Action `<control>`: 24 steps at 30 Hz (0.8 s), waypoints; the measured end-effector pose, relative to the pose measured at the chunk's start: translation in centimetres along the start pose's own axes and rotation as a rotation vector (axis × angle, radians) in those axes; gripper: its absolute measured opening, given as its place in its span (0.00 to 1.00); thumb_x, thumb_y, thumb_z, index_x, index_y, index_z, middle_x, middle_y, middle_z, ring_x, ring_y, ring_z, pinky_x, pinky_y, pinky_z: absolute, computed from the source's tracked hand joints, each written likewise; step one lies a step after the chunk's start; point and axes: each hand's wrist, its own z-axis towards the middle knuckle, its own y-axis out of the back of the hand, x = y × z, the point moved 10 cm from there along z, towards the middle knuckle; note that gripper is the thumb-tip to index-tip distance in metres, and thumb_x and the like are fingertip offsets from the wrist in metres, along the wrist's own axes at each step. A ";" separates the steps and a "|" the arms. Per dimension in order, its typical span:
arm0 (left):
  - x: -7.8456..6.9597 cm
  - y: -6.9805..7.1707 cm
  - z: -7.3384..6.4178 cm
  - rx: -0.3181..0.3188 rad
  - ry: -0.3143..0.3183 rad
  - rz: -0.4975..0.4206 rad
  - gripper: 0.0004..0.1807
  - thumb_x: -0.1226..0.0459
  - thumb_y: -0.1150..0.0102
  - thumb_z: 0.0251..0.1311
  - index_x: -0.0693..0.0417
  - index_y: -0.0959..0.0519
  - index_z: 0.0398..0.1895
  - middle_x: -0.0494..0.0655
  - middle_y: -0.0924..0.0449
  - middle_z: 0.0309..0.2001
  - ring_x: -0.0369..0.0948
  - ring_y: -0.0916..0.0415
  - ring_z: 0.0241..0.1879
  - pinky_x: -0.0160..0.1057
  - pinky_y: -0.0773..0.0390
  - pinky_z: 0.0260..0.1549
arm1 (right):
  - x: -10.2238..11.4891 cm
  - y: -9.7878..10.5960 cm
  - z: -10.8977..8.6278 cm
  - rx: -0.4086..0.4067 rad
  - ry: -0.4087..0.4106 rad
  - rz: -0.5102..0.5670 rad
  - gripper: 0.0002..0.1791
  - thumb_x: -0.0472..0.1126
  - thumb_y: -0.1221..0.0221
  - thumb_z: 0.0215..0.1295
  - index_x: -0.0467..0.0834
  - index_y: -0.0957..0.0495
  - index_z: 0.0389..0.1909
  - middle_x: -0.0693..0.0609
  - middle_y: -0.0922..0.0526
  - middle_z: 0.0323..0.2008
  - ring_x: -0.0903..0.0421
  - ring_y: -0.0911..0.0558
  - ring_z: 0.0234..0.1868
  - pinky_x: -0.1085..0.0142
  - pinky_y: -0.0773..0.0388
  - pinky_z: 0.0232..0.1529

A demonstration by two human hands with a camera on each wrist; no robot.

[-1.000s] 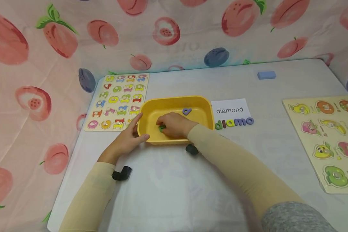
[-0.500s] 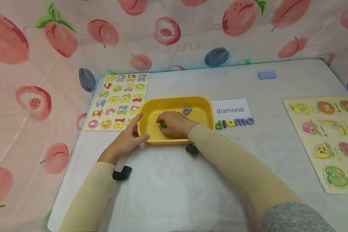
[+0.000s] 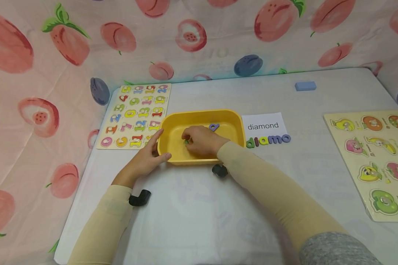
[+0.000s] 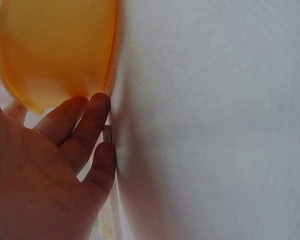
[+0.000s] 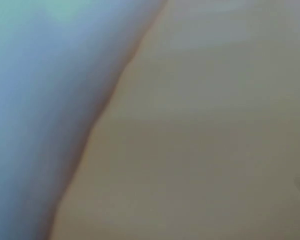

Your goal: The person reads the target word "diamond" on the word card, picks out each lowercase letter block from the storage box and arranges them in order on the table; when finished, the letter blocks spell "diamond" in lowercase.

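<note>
In the head view, a shallow yellow basin [image 3: 199, 161] stands mid-table. My left hand [image 3: 147, 158] spreads around its left front corner, thumb at the front rim. In the left wrist view, the left hand's fingers [image 4: 92, 117] rest against the basin's outer wall [image 4: 65, 45]. Inside the basin, my right hand [image 3: 202, 140] pinches a small green letter [image 3: 186, 141], mostly hidden by the fingers. A purple letter [image 3: 214, 127] lies behind that hand. To the basin's right, coloured letters [image 3: 268, 140] spell "diamo" below a white card [image 3: 263, 117] reading "diamond". The right wrist view is blurred.
A number puzzle board [image 3: 132, 117] lies behind and left of the basin, partly covered by it. On the right lies a fruit puzzle board [image 3: 361, 147]. Towards the back right sits a blue block [image 3: 305, 86]. Fruit-print cloth [image 3: 215, 36] hangs behind the table.
My right hand has shifted slightly right within the basin, and the green letter has turned and become more hidden in its fingers. The left hand stays in place.
</note>
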 end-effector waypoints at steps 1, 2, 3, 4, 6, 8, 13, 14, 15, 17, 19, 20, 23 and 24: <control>0.0 0.0 0.0 0.001 0.000 -0.001 0.53 0.43 0.35 0.61 0.27 0.59 0.81 0.54 0.37 0.73 0.50 0.39 0.70 0.61 0.50 0.70 | -0.2 0.0 0.0 0.003 -0.009 0.002 0.18 0.38 0.45 0.68 0.40 0.21 0.57 0.49 0.18 0.53 0.54 0.22 0.53 0.62 0.28 0.60; 0.0 0.0 0.0 0.002 0.001 -0.002 0.53 0.43 0.35 0.61 0.27 0.60 0.81 0.55 0.37 0.73 0.50 0.39 0.70 0.61 0.50 0.70 | -0.3 0.0 -0.1 0.006 -0.020 0.004 0.19 0.38 0.45 0.68 0.40 0.21 0.58 0.49 0.18 0.54 0.54 0.22 0.53 0.61 0.29 0.61; 0.0 0.0 0.0 0.003 0.000 -0.002 0.53 0.43 0.36 0.61 0.27 0.60 0.81 0.55 0.38 0.73 0.51 0.39 0.71 0.61 0.49 0.70 | -0.5 0.0 -0.1 0.008 -0.031 0.004 0.19 0.38 0.45 0.68 0.41 0.21 0.58 0.49 0.18 0.54 0.54 0.22 0.54 0.61 0.29 0.61; 0.0 0.0 0.0 0.003 0.002 -0.001 0.53 0.43 0.36 0.61 0.27 0.60 0.81 0.55 0.38 0.73 0.51 0.39 0.71 0.61 0.49 0.70 | -0.6 0.1 -0.2 0.011 -0.043 0.006 0.19 0.38 0.46 0.68 0.41 0.21 0.58 0.49 0.18 0.55 0.54 0.22 0.54 0.61 0.29 0.62; 0.0 0.0 -0.1 0.004 0.006 0.002 0.53 0.43 0.36 0.61 0.27 0.60 0.81 0.55 0.38 0.74 0.51 0.40 0.71 0.62 0.49 0.70 | -0.9 0.2 -0.3 0.011 -0.061 0.012 0.19 0.38 0.46 0.69 0.41 0.21 0.59 0.49 0.18 0.56 0.54 0.23 0.55 0.61 0.30 0.63; 0.0 0.0 -0.1 0.005 0.010 0.005 0.53 0.43 0.36 0.61 0.27 0.60 0.81 0.55 0.38 0.74 0.51 0.40 0.70 0.62 0.49 0.70 | -1.0 0.3 -0.4 0.009 -0.074 0.020 0.20 0.38 0.46 0.70 0.40 0.21 0.60 0.48 0.19 0.56 0.54 0.23 0.55 0.61 0.30 0.63; -0.2 0.0 -0.1 0.008 0.010 0.001 0.53 0.44 0.35 0.61 0.28 0.60 0.81 0.56 0.38 0.73 0.51 0.39 0.70 0.62 0.50 0.70 | -1.4 0.6 -0.6 0.002 -0.089 0.028 0.19 0.36 0.47 0.70 0.38 0.21 0.59 0.47 0.19 0.56 0.52 0.23 0.56 0.60 0.30 0.63; -0.2 0.0 -0.1 0.008 0.009 -0.001 0.53 0.44 0.35 0.61 0.28 0.60 0.81 0.56 0.37 0.73 0.51 0.38 0.69 0.61 0.49 0.70 | -1.6 0.6 -0.6 0.003 -0.097 0.028 0.19 0.36 0.47 0.69 0.38 0.21 0.59 0.46 0.19 0.56 0.52 0.23 0.57 0.60 0.30 0.64; -0.2 0.0 -0.1 0.009 0.007 -0.003 0.53 0.44 0.35 0.61 0.29 0.60 0.81 0.56 0.37 0.73 0.51 0.38 0.69 0.61 0.49 0.70 | -1.7 0.7 -0.7 0.003 -0.106 0.026 0.20 0.36 0.47 0.69 0.38 0.21 0.60 0.46 0.19 0.57 0.52 0.23 0.57 0.60 0.30 0.64; -0.1 0.0 -0.1 0.009 0.008 -0.005 0.53 0.44 0.35 0.61 0.28 0.60 0.81 0.56 0.36 0.73 0.51 0.37 0.68 0.61 0.48 0.70 | -2.0 0.7 -0.7 0.003 -0.118 0.019 0.20 0.37 0.46 0.69 0.38 0.22 0.60 0.46 0.19 0.57 0.51 0.24 0.58 0.60 0.31 0.65; 0.0 0.0 0.0 0.007 0.010 -0.009 0.53 0.45 0.35 0.62 0.28 0.60 0.81 0.56 0.36 0.72 0.51 0.37 0.68 0.61 0.49 0.70 | -2.1 0.7 -0.7 0.004 -0.120 0.010 0.21 0.38 0.44 0.69 0.38 0.22 0.61 0.46 0.20 0.57 0.51 0.24 0.58 0.60 0.31 0.65; 0.1 0.0 0.0 0.006 0.011 -0.011 0.53 0.45 0.35 0.62 0.28 0.60 0.81 0.55 0.36 0.72 0.51 0.37 0.68 0.61 0.49 0.70 | -2.1 0.7 -0.7 0.006 -0.119 0.005 0.21 0.39 0.43 0.69 0.38 0.22 0.61 0.46 0.19 0.57 0.51 0.24 0.58 0.60 0.31 0.65; 0.1 0.0 0.1 0.005 0.008 -0.009 0.53 0.44 0.35 0.61 0.28 0.60 0.81 0.55 0.36 0.73 0.51 0.38 0.69 0.61 0.49 0.70 | -2.1 0.6 -0.6 0.017 -0.112 -0.015 0.21 0.38 0.41 0.68 0.38 0.22 0.60 0.46 0.19 0.56 0.51 0.24 0.56 0.60 0.32 0.64; 0.1 0.0 0.1 0.005 0.008 -0.009 0.53 0.44 0.35 0.61 0.28 0.60 0.81 0.55 0.36 0.73 0.51 0.38 0.69 0.61 0.49 0.70 | -2.1 0.6 -0.6 0.022 -0.111 -0.024 0.21 0.38 0.40 0.67 0.39 0.22 0.60 0.47 0.19 0.56 0.51 0.24 0.57 0.60 0.32 0.65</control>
